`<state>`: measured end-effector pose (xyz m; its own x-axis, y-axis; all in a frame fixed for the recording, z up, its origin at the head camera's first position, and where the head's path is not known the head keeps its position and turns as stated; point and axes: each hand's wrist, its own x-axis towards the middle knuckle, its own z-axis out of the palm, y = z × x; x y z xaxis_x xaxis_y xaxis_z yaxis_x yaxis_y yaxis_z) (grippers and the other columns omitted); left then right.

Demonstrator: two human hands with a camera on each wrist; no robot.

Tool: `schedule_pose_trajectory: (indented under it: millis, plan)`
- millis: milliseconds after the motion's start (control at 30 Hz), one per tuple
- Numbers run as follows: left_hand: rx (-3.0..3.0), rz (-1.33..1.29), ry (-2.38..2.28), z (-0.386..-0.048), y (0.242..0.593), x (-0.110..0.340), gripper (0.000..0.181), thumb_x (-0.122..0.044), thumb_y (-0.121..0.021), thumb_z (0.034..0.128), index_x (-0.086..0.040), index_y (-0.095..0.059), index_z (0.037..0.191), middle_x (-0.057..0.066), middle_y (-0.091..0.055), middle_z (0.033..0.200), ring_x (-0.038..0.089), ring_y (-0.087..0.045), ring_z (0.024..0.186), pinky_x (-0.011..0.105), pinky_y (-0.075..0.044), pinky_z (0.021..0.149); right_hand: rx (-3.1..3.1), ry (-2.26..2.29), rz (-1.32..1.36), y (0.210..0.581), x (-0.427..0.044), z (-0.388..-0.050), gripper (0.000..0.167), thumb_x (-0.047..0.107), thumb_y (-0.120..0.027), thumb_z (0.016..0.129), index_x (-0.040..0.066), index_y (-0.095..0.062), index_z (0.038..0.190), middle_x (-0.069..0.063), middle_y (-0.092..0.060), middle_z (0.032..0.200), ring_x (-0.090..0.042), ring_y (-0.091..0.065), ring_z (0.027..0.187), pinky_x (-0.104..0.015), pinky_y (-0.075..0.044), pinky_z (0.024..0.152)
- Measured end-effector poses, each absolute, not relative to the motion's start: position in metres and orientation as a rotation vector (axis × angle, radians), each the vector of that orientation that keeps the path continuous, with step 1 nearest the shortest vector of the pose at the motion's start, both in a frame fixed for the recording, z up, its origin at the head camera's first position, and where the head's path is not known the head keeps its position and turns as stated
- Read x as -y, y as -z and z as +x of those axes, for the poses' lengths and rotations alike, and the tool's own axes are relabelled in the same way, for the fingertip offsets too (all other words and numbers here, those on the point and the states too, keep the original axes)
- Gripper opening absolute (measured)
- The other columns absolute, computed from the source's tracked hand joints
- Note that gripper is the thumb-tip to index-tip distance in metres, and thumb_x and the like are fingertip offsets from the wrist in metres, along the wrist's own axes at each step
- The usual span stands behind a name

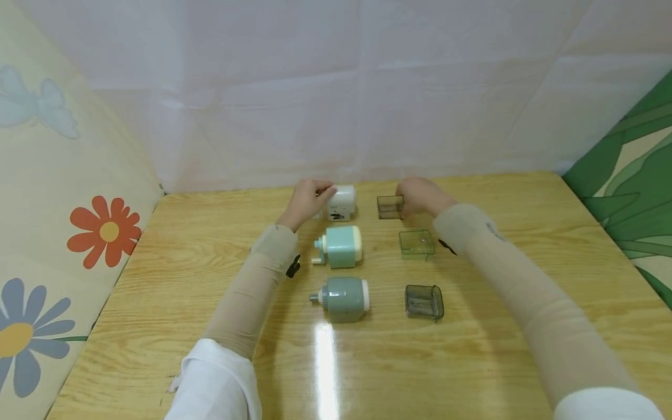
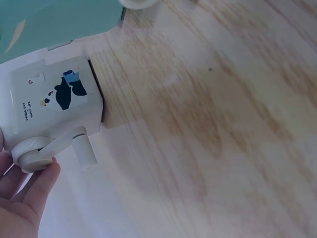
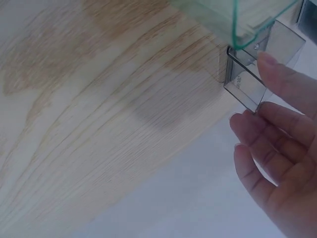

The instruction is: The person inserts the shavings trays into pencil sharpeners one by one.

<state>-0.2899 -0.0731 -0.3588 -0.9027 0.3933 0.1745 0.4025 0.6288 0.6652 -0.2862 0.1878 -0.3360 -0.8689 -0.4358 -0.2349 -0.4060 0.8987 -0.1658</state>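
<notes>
My left hand [image 1: 305, 202] grips the crank end of a white crank pencil sharpener [image 1: 343, 201] at the back of the table. In the left wrist view, a panda print marks this sharpener [image 2: 62, 96], and its crank handle [image 2: 85, 151] sticks out beside my fingers. My right hand [image 1: 422, 196] pinches the edge of a smoky see-through shavings tray [image 1: 389, 208] to the right of it. The right wrist view has the thumb [image 3: 285, 82] on one side of the tray's wall and fingers on the other. A gap separates tray and sharpener.
Nearer on the wooden table [image 1: 210, 245] lie a light teal sharpener [image 1: 341, 247] and a grey-green sharpener [image 1: 346, 299]. To their right are a green see-through tray [image 1: 416, 242] and a dark see-through tray [image 1: 424, 301]. A white sheet [image 1: 315, 116] hangs behind the table.
</notes>
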Motion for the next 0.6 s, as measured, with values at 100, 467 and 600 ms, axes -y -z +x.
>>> schedule_pose_trajectory:
  millis: [100,467,600]
  plan:
    - [2.822,-0.688,1.162,-0.290,0.358,0.073,0.031,-0.021,-0.052,0.0940,-0.002,-0.061,0.116,0.013,-0.064,0.106,0.017,-0.060,0.083,0.025,-0.050,0.071,-2.800,0.141,-0.640,0.335,-0.185,-0.287,0.047,0.007,-0.076,0.071,-0.011,-0.058,0.110,-0.025,-0.058,0.112,-0.039,-0.053,0.104,-0.047,-0.044,0.088]
    - [2.802,-0.699,1.147,-0.289,0.357,0.075,0.030,-0.020,-0.052,0.0937,-0.001,-0.062,0.113,0.014,-0.065,0.104,0.018,-0.059,0.080,0.025,-0.049,0.069,-2.805,0.111,-0.647,0.337,-0.178,-0.290,0.048,0.008,-0.076,0.070,-0.011,-0.056,0.110,-0.023,-0.057,0.112,-0.039,-0.052,0.104,-0.046,-0.044,0.088]
    - [2.808,-0.701,1.135,-0.290,0.358,0.075,0.030,-0.021,-0.052,0.0939,-0.001,-0.062,0.113,0.014,-0.065,0.103,0.018,-0.059,0.080,0.026,-0.049,0.069,-2.798,0.119,-0.643,0.338,-0.175,-0.290,0.048,0.007,-0.076,0.070,-0.011,-0.056,0.110,-0.023,-0.057,0.112,-0.039,-0.052,0.104,-0.046,-0.044,0.088]
